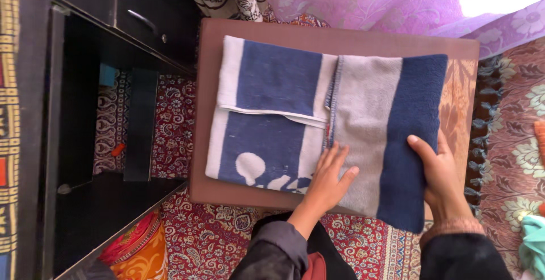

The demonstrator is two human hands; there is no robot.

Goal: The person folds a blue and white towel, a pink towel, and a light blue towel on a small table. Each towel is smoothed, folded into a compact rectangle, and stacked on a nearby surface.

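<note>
On the brown desk [352,40], the grey-and-blue folded towel [386,127] lies just right of the blue-and-white towel [272,115], its long axis running away from the person, with the left hand [329,180] flat and open on its near-left corner and the right hand [440,175] gripping its near-right edge.

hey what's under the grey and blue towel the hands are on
The grey and blue towel lies on a brown table, its left edge overlapping a blue and white towel. Left hand and right hand rest on it. Anything beneath is covered.
</note>
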